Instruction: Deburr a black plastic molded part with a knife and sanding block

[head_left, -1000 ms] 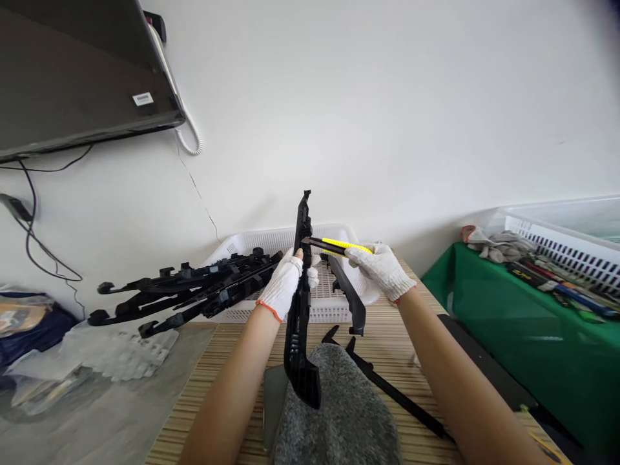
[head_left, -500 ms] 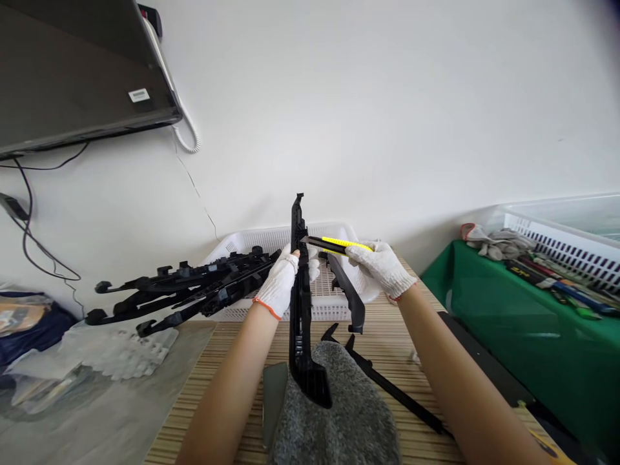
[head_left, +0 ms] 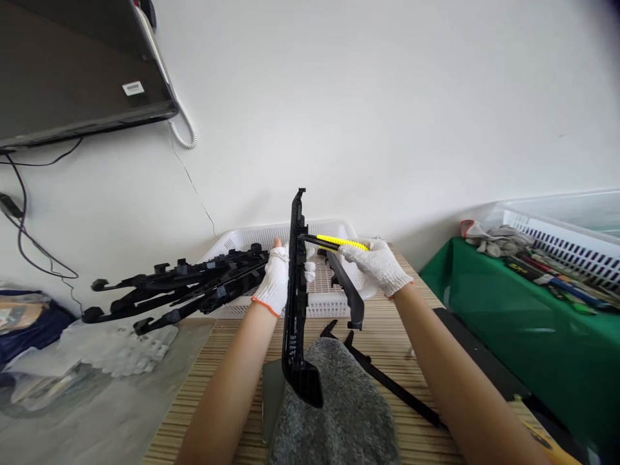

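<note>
My left hand (head_left: 274,284), in a white knit glove, grips a long black plastic part (head_left: 295,303) and holds it upright over a grey fuzzy cloth (head_left: 339,407). My right hand (head_left: 375,265), also gloved, holds a yellow utility knife (head_left: 334,243) with its blade tip against the part's upper edge. Behind my hands a white plastic basket (head_left: 334,300) holds several similar black parts (head_left: 194,284) that stick out to the left.
Another black part (head_left: 387,384) lies on the striped wooden table (head_left: 227,342). A green-covered table (head_left: 523,329) at the right carries gloves, tools and a white crate (head_left: 571,242). A monitor (head_left: 72,71) hangs at upper left. Plastic bags (head_left: 97,352) lie at left.
The black part has turned slightly in my left hand and its lower end shifted left. The knife stays at the part's upper edge. The view has tilted a little.
</note>
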`<state>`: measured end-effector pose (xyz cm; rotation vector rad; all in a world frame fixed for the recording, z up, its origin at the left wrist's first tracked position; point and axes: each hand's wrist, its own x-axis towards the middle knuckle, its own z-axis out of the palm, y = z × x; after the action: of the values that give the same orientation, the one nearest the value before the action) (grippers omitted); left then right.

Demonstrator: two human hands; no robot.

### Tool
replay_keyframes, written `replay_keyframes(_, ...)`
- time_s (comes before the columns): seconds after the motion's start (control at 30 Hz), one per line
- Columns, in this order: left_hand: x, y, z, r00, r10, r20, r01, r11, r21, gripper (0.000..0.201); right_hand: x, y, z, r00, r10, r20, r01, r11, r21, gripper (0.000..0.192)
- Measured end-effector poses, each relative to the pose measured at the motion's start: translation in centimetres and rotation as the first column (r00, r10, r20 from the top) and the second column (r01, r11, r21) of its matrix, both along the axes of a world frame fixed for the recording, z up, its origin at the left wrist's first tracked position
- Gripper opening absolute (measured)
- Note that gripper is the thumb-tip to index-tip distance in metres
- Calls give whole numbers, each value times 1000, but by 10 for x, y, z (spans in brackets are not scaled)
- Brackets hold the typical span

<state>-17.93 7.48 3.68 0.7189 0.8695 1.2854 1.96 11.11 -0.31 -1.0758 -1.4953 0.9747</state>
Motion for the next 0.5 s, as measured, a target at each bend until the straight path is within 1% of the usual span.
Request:
replay_keyframes(0.1,-1,-2,0,1000,-20,4,20,1000,6,42,1,0,0,997,71,41,-70,997,-19,48)
replay_keyframes(0.2,-1,-2,1,1000,-18,2,18,1000,3,38,1,1,-1,999,19,35,-19,1000,-5,48)
replay_keyframes(0.3,0,-1,0,1000,-4,-4,3,1000,-2,33,2,3,-3,996,84,36,-83,996,-35,52)
replay_keyframes(0.33,0,0,0,1000,2,-4,-3,1000,-7,32,2,3,-3,995,89,51,-86,995,-46,53)
replay_keyframes(0.43,0,1,-1,1000,13,3,-13,1000,-23,34,2,2,-2,996,41,82,-37,998,-46,51)
replay_keyframes(0.5,-1,1,-1,1000,10,-5,-10,999,-35,35,1,1,-1,993,72,90,-67,996,-57,50)
